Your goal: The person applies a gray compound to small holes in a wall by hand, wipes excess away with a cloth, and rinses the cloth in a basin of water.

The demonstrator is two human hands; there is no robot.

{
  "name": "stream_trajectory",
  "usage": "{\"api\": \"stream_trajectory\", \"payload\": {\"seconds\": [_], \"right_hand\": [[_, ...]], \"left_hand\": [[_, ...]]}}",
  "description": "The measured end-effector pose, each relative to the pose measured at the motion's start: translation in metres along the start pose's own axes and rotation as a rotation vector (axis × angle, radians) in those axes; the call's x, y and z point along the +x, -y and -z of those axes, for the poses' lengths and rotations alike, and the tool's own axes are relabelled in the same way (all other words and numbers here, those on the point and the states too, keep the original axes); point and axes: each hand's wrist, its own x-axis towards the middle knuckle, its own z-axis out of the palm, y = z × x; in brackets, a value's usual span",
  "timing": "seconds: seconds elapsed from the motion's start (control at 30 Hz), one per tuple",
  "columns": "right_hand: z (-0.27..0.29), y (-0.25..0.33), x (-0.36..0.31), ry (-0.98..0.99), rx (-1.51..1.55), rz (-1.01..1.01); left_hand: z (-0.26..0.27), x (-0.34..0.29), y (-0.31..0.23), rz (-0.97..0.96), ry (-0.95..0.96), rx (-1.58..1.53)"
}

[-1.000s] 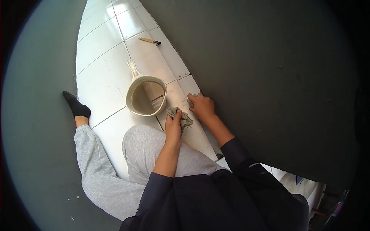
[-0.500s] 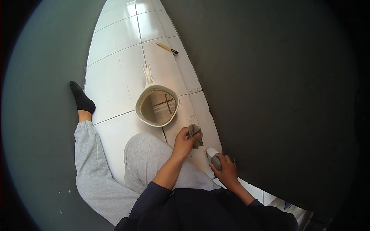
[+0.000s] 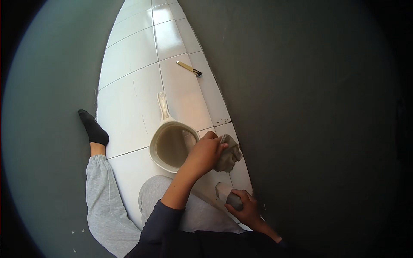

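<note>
My left hand (image 3: 204, 155) is closed on a crumpled grey cloth (image 3: 231, 157), held beside the right rim of an off-white dipper (image 3: 162, 99). In front of part of that rim is my left wrist and hand, and I cannot tell whether they touch it. Cloudy water (image 3: 172, 145) fills part of the dipper, whose handle points away from me. Lower right, by the dark wall, my right hand (image 3: 249, 210) grips a small block-like piece (image 3: 224, 190), white at its far end and grey near the fingers. Its exact kind does not show.
A yellow utility knife (image 3: 188, 68) lies on the white tiles (image 3: 131, 96) beyond the dipper. Dark grey surfaces border the tiled strip on the left and on the right (image 3: 309, 107). My left leg (image 3: 105, 193), with a black sock, stretches along the left side.
My left hand has moved forward and right with the cloth, which now looks more spread out. My right hand keeps its grip on the block-like piece. The whole view has shifted a little.
</note>
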Motion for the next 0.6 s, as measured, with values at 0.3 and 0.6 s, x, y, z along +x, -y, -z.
{"api": "stream_trajectory", "payload": {"seconds": [0.3,0.6], "right_hand": [[0.005,-0.001,0.008,0.052,0.013,-0.028],[-0.002,0.0,0.016,0.018,0.04,0.076]], "left_hand": [[0.012,0.052,0.001,0.288,0.088,-0.217],[-0.026,0.141,0.03,-0.047,-0.633,0.271]]}}
